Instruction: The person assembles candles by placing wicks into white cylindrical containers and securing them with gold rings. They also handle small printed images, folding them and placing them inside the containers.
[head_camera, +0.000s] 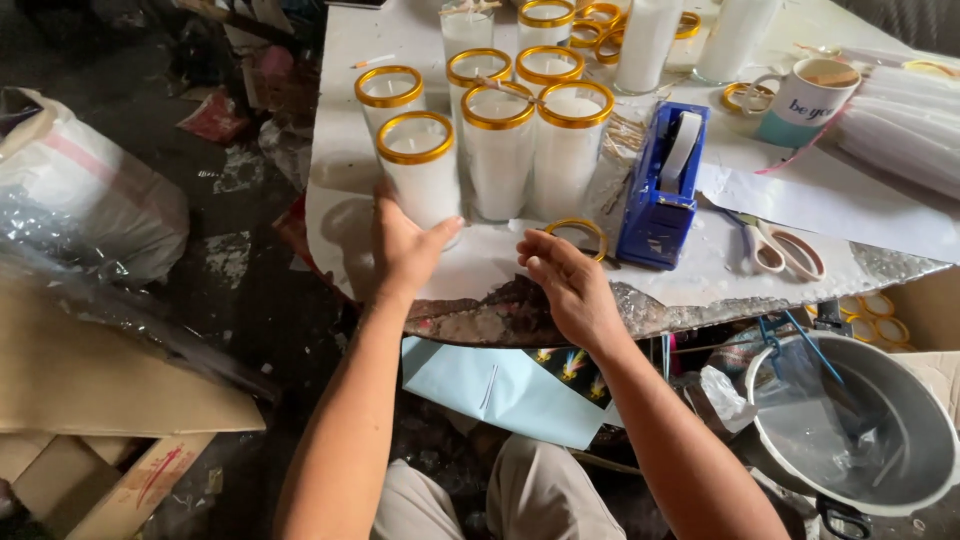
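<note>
Candle glass (420, 165) against left hand (405, 250)

Dark littered floor (240, 300), paper-covered table (860, 215)

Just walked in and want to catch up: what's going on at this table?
A person sits at a white paper-covered table. The left hand grips the nearest gold-rimmed glass of white wax, front of a cluster. The right hand hovers open beside a loose gold ring, near a blue tape dispenser.
</note>
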